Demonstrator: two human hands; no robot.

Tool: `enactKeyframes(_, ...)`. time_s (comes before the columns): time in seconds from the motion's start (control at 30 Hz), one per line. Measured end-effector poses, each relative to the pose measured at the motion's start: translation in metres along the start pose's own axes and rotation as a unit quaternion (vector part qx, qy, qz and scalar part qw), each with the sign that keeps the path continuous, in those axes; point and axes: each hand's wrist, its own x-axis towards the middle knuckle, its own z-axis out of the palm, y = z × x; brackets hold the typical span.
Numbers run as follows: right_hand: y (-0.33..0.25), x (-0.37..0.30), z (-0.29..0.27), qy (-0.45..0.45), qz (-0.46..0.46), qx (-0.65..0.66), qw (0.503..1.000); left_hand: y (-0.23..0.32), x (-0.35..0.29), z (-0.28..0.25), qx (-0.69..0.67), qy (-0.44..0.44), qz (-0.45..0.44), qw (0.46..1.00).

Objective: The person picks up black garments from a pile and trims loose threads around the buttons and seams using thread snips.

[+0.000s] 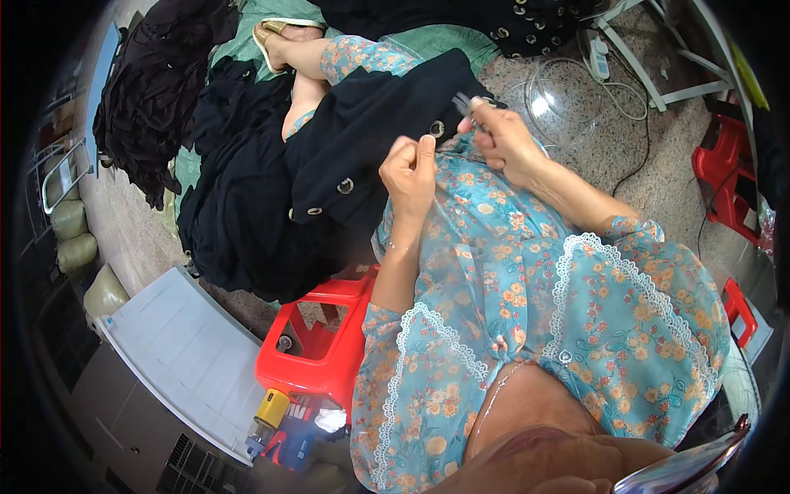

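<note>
Black cloth (362, 123) with pale round ring-like pieces on it lies across my lap and hangs down to the left. My left hand (410, 177) is closed just over the cloth's near edge, thumb on top; whatever its fingers pinch is hidden. Beyond that thumb, one round piece (437, 128) shows on the cloth. My right hand (506, 146) is closed round small thread snips (462, 102), their blades pointing up and left above the cloth's right edge. The two hands are apart.
A dark cloth heap (156, 90) lies at far left, and more ringed black cloth (531, 25) at the back. A red plastic stool (309, 350) stands by my left elbow beside a pale panel (185, 354). Cables and a white power strip (599, 58) lie on the floor at right.
</note>
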Motion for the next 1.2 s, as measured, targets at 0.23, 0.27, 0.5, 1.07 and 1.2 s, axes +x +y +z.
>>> enactKeyframes(0.23,-0.005,0.016,0.003,0.046,-0.105,0.013,0.993,0.022,0.034,0.022,0.147,0.03,0.195,0.969)
enactKeyframes(0.27,-0.001,0.022,0.002,0.039,-0.098,0.007,0.994,0.018,0.033,0.021,0.147,0.031,0.195,0.969)
enactKeyframes(0.5,0.007,0.023,0.006,0.062,-0.131,-0.115,0.983,0.024,0.013,0.021,0.217,0.064,0.053,0.973)
enactKeyframes(1.07,0.016,0.027,0.003,0.045,-0.21,-0.237,0.947,0.022,0.004,0.018,0.222,0.066,0.011,0.973)
enactKeyframes(1.2,0.019,0.029,0.004,0.045,-0.228,-0.25,0.94,0.021,0.002,0.014,0.183,0.058,-0.03,0.981)
